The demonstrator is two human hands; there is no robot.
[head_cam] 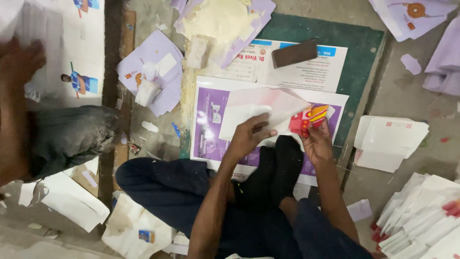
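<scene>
My left hand presses on a white paper sheet that is folded like an envelope blank. The sheet lies on a purple printed poster. My right hand pinches the sheet's right corner, which is printed red and yellow. I sit cross-legged on the floor in dark trousers, with my dark socked feet just below both hands.
A green mat lies under printed sheets and a dark brown block. White folded envelopes are stacked at the right and fanned at the lower right. Paste-smeared purple papers lie at the top. Another person's arm and knee are at the left.
</scene>
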